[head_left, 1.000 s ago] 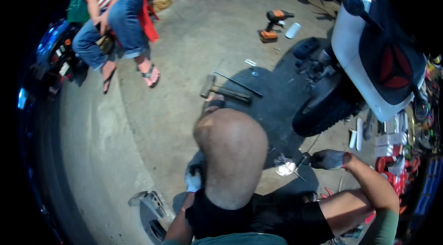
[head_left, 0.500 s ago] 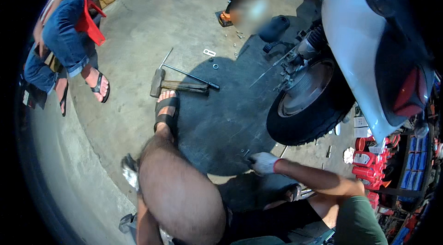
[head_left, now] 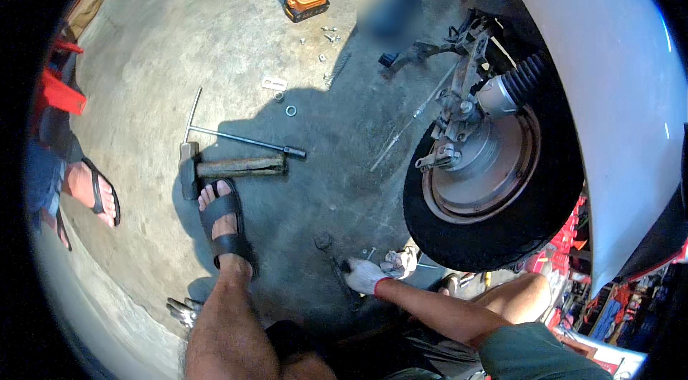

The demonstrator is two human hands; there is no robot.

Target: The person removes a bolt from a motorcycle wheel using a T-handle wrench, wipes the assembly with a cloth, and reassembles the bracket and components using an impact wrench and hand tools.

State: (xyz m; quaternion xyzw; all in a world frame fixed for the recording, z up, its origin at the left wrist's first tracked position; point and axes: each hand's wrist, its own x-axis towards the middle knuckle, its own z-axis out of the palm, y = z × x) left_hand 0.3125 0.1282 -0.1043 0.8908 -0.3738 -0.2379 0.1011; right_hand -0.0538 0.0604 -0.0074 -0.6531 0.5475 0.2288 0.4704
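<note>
My right hand [head_left: 364, 277], in a white glove with dark fingertips, is low over the floor, its fingers closed on a long dark wrench [head_left: 335, 263]. One end of the wrench points away from me, the other back toward my legs. Just beyond the hand lies a small bolt [head_left: 369, 252], and beside it a crumpled whitish cloth [head_left: 400, 263]. My left hand [head_left: 185, 313], gloved too, hangs outside my left leg with its fingers apart and nothing seen in them. Part of it is hidden by the leg.
A vehicle wheel [head_left: 494, 186] with exposed linkage stands right, under a white body panel [head_left: 623, 93]. A sledgehammer [head_left: 236, 166] and T-handle socket wrench [head_left: 244, 138] lie by my left foot. Farther off are an orange-black cordless drill [head_left: 308, 0] and loose bolts [head_left: 330, 36]. Another person's foot [head_left: 93, 190] is left.
My view has shifted closer to the wheel. My right hand has moved left, and the wrench now shows in it. The cloth has come into sight. My left hand's fingers show more clearly.
</note>
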